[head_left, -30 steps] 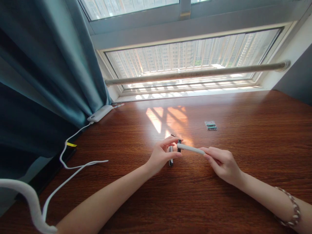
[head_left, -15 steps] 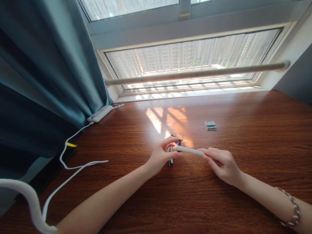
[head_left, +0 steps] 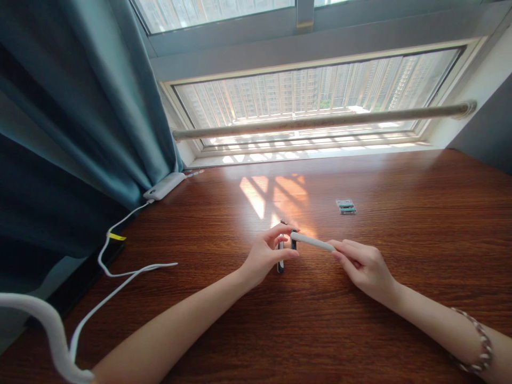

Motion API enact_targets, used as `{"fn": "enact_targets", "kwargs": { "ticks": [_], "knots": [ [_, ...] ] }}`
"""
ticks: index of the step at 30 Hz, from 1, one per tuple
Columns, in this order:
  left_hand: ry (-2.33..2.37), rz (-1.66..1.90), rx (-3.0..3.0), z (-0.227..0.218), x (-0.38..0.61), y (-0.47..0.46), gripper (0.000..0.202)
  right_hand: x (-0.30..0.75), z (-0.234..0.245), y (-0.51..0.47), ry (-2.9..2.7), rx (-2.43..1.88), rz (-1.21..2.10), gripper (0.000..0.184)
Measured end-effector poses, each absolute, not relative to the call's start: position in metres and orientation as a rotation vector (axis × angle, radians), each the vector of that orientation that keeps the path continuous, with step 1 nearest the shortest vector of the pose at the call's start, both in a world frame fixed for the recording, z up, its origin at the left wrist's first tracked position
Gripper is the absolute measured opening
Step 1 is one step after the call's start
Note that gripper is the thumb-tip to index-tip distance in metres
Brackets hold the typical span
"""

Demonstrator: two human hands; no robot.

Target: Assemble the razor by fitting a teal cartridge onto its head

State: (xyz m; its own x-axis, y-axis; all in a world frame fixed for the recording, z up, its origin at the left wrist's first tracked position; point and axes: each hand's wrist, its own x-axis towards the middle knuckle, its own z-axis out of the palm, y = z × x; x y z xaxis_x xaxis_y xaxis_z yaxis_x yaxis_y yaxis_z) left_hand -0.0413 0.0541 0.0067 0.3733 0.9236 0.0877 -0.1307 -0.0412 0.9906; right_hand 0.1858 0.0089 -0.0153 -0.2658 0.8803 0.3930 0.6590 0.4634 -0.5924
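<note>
One white handle [head_left: 314, 241]: held over the desk between the two hands, its left end at a small dark head [head_left: 294, 245]; I can't tell whether they are joined. It looks light, stiff and smooth, probably plastic, so a dry pinch on its bare right end should do.
Right hand [head_left: 368, 269]: thumb and fingers closed on that right end.
Left hand [head_left: 262, 253]: thumb and forefinger seem to pinch the dark head by its two ends; I'd judge it the more fragile part, best held lightly by the edges.
Black-and-white item [head_left: 280, 262]: slim, partly hidden by the left fingers.
Teal-striped pack [head_left: 346, 207]: lying on the brown desk [head_left: 412, 224], well apart, towards the window [head_left: 304, 93].
</note>
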Motion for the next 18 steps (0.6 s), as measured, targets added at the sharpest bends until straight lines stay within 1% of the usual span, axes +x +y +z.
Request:
{"fn": "enact_targets", "kwargs": {
  "ticks": [11,18],
  "knots": [
    [0.792,1.011,1.330,0.0039,-0.0414,0.0539,0.036,0.1866,-0.0178,0.0101,-1.977,-1.355,0.402,0.024],
    [0.773,1.034,1.314,0.0063,-0.0407,0.0523,0.032,0.1873,-0.0172,0.0085,-1.971,-1.309,0.465,0.023]
  ]
}}
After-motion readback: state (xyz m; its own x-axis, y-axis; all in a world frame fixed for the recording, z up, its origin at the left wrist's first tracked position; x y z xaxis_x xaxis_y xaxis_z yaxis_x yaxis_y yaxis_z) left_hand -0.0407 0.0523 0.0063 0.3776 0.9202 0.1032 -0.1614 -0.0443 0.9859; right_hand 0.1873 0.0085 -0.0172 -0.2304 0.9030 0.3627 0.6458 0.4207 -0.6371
